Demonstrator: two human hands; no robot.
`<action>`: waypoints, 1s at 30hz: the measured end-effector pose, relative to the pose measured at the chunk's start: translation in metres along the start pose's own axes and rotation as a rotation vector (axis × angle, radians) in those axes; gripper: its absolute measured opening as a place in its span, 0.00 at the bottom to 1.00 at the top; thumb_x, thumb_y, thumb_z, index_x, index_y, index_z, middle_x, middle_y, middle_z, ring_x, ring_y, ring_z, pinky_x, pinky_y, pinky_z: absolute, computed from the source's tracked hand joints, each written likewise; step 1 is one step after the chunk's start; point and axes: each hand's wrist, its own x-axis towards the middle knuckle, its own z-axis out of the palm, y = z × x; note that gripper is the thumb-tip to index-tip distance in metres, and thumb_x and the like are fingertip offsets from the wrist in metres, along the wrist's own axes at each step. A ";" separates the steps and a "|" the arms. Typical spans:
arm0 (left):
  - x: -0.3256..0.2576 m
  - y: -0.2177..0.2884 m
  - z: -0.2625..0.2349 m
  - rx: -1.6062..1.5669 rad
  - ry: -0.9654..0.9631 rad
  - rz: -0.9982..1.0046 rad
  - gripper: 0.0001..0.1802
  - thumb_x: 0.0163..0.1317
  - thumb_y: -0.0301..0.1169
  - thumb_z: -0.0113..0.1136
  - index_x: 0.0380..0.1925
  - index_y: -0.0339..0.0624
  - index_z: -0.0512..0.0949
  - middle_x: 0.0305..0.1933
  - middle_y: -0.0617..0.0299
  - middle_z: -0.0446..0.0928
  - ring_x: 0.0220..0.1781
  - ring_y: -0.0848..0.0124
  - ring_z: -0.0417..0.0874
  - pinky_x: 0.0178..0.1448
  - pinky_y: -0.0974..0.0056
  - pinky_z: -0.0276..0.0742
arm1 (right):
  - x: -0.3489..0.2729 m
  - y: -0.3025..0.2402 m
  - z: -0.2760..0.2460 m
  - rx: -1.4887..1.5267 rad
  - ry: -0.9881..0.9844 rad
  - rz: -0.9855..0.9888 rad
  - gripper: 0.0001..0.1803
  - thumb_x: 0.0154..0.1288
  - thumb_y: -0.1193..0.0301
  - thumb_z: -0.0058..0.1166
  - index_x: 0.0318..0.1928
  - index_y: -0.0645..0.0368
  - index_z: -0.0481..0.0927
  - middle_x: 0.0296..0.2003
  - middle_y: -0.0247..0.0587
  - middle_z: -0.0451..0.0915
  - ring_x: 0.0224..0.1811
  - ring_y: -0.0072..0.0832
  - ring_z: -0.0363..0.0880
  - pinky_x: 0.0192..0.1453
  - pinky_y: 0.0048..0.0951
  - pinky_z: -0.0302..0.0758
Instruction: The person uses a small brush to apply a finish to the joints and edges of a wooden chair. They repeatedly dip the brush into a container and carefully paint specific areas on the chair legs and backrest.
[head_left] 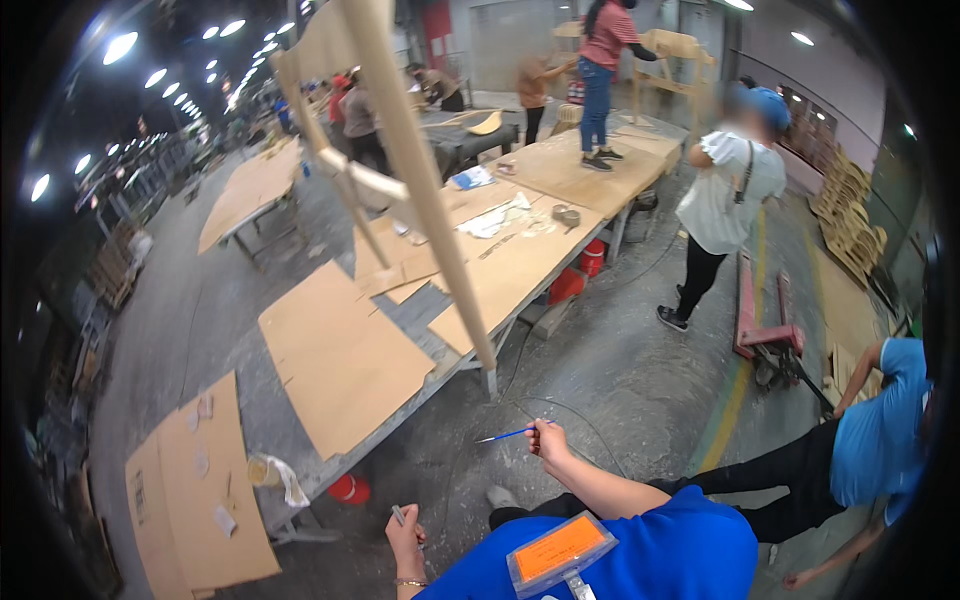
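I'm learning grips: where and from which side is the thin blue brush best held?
Pinch the thin blue brush by its handle, probably from the right, as the right hand does: it's slender, its tip pointing left, away from that hand.

Grey tool [398,514], perhaps pen, partly hidden

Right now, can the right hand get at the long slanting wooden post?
Probably yes: the right hand, holding a thin blue brush, appears near the lower end of the wooden post, and nothing visible stands between them. Depth is hard to judge from this view.
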 end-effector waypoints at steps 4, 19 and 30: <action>0.017 0.099 0.096 -0.032 -0.192 0.215 0.14 0.77 0.37 0.59 0.49 0.35 0.80 0.21 0.67 0.76 0.15 0.80 0.71 0.19 0.73 0.62 | -0.001 -0.044 -0.036 0.144 0.060 -0.042 0.18 0.84 0.59 0.43 0.49 0.58 0.82 0.32 0.35 0.86 0.24 0.19 0.76 0.28 0.25 0.78; 0.061 0.265 0.339 0.033 -0.293 1.033 0.43 0.71 0.60 0.61 0.66 0.29 0.70 0.48 0.55 0.87 0.22 0.82 0.65 0.25 0.76 0.57 | 0.034 -0.226 -0.084 0.491 0.192 -0.375 0.21 0.83 0.55 0.43 0.50 0.59 0.82 0.35 0.37 0.86 0.28 0.17 0.77 0.34 0.22 0.78; 0.050 0.301 0.310 0.180 -0.424 1.014 0.23 0.71 0.48 0.64 0.47 0.37 0.73 0.27 0.67 0.67 0.22 0.75 0.63 0.24 0.69 0.57 | -0.018 -0.151 0.011 0.607 0.145 -0.462 0.19 0.85 0.59 0.42 0.47 0.60 0.82 0.34 0.36 0.84 0.30 0.16 0.76 0.37 0.21 0.76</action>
